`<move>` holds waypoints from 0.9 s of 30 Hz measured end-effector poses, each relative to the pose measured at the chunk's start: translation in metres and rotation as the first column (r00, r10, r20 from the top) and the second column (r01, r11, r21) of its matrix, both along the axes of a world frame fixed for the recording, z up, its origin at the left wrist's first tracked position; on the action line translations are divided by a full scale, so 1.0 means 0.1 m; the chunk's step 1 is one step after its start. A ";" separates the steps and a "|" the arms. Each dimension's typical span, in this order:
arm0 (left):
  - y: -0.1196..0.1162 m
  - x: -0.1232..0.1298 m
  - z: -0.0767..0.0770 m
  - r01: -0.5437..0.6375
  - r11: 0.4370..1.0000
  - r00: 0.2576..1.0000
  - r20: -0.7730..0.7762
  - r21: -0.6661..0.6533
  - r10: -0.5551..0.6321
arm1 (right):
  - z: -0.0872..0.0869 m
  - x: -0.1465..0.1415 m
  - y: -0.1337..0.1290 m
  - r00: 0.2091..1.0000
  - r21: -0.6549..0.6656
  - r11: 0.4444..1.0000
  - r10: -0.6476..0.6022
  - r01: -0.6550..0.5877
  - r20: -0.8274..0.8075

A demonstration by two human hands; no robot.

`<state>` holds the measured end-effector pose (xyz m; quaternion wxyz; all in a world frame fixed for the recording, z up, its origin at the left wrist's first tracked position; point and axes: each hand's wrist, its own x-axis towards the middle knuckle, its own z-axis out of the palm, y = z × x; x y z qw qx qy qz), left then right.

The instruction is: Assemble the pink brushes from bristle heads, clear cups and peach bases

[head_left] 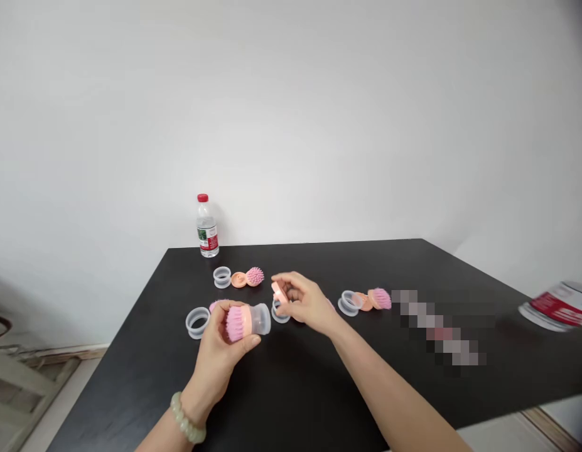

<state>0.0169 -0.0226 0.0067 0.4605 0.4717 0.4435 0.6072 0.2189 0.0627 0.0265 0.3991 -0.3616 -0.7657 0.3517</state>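
Your left hand [220,355] with fingers gripping a pink brush [237,323], your right hand [304,302] with fingers pinching a peach disc [279,292], over the table [300,389]

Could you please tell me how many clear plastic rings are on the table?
4: a clear plastic ring farthest back, one beside the left hand, one beneath the right hand, one rightmost; more may be hidden.

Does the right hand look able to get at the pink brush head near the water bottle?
Probably yes. The right hand is close to the pink brush head, with only black tabletop between them. It holds a peach piece, though, which may need setting down first.
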 end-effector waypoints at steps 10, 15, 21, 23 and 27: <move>-0.05 0.02 0.02 0.138 0.989 0.933 0.341 -0.045 -0.115 | -0.14 -0.20 -0.40 0.969 0.086 0.992 0.104 -0.087 -0.223; -0.06 0.03 0.02 0.207 0.977 0.917 0.355 -0.041 -0.180 | -0.21 -0.23 -0.42 0.963 0.151 0.987 0.098 -0.061 -0.250; -0.06 0.03 -0.01 0.234 0.971 0.911 0.359 -0.044 -0.204 | -0.25 -0.26 -0.42 0.965 0.202 0.979 0.076 -0.025 -0.250; -0.06 0.03 -0.03 0.233 0.972 0.911 0.360 -0.044 -0.202 | -0.25 -0.26 -0.41 0.970 0.232 0.973 0.069 -0.014 -0.233; -0.05 0.02 -0.08 0.234 0.972 0.909 0.361 -0.031 -0.207 | -0.25 -0.25 -0.42 0.972 0.262 0.965 0.056 0.006 -0.230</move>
